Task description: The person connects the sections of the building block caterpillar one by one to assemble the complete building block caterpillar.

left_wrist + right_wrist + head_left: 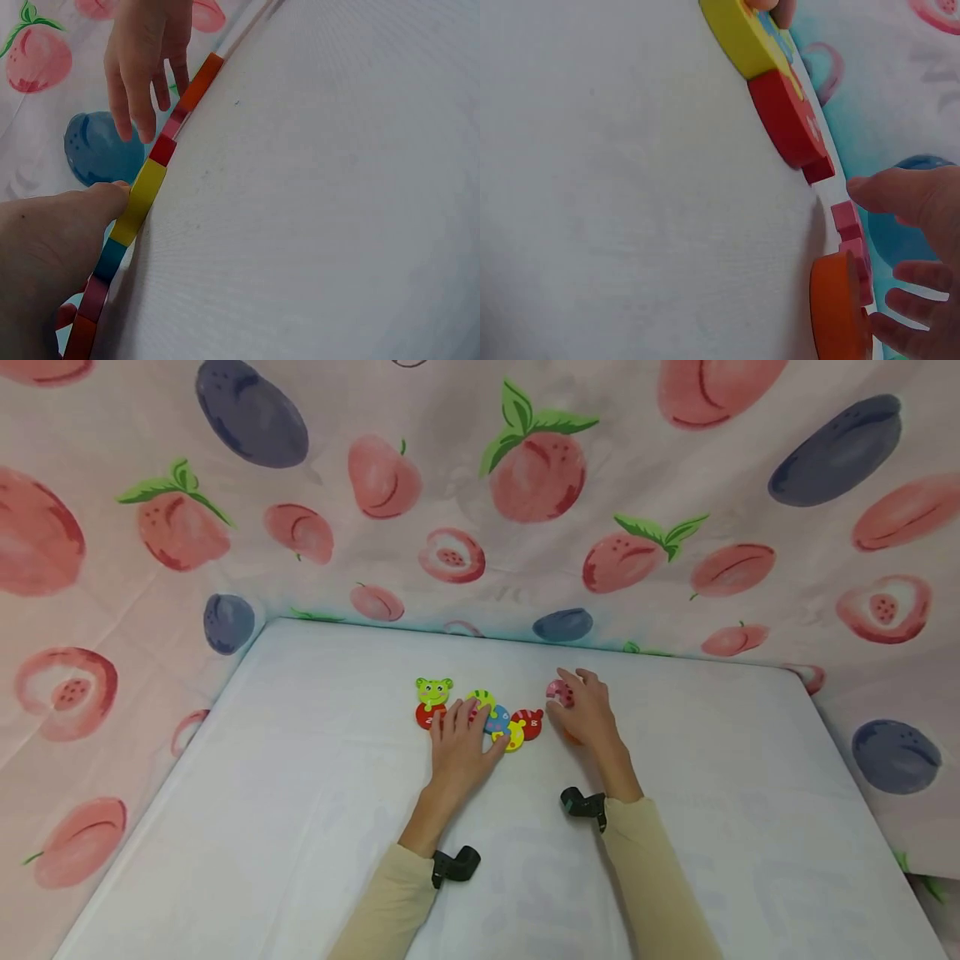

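Observation:
Colourful flat puzzle pieces form a wavy row on the white table. At the left end, a green animal-face piece (432,691) sits above a red piece (423,717). My left hand (459,750) rests over the row with fingers spread, partly hiding a green striped piece (482,697) and a blue piece (497,720). Its thumb touches the yellow piece (514,735). A red striped piece (529,724) ends this row. Across a small gap, my right hand (588,714) hovers with loose fingers over a pink piece (557,692) and an orange piece (832,307), mostly covered in the head view.
White cloth covers the table (300,827). A fruit-printed curtain (450,468) rises along its back and sides. Black wrist cameras (459,865) are strapped at both sleeve cuffs.

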Tool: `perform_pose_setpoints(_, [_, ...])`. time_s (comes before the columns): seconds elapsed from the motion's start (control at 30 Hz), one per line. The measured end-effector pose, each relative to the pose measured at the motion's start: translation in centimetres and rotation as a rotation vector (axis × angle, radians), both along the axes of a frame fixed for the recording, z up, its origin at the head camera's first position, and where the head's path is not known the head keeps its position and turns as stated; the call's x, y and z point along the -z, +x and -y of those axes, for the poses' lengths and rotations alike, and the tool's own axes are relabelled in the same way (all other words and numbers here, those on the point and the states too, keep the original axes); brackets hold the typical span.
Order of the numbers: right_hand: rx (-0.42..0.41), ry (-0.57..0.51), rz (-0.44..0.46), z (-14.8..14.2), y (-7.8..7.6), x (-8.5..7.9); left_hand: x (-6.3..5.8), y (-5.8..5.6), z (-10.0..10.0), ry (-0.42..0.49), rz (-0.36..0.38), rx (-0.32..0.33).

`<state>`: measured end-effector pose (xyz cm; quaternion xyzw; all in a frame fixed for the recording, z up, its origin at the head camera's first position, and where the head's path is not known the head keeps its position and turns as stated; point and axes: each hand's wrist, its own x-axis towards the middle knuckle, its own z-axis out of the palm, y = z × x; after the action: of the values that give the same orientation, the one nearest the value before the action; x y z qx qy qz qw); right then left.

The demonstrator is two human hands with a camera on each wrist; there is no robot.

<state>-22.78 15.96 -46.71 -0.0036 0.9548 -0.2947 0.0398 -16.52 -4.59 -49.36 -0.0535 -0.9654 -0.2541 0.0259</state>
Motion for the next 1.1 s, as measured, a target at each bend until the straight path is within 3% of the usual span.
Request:
perform_pose_setpoints(0.2, [-0.056, 0.004, 0.008, -0.2, -0.5, 0.2, 0.2, 0.0, 0.0, -0.001, 0.004, 0.004])
perform_pose_setpoints(0.67, [-0.093, 0.039, 0.031, 0.0, -0.5, 0.5, 0.0, 0.1, 0.0, -0.024, -0.005, 0.006])
perform_pose_setpoints(0.97, [-0.065, 0.047, 0.048, 0.5, -0.2, 0.5, 0.0, 0.2, -0.1, -0.033, -0.009, 0.055])
perform_pose_setpoints(1.1, [-0.024, 0.004, -0.024, 0.6, 0.6, 0.4, 0.1, 0.3, 0.0, -0.025, -0.038, 0.089])
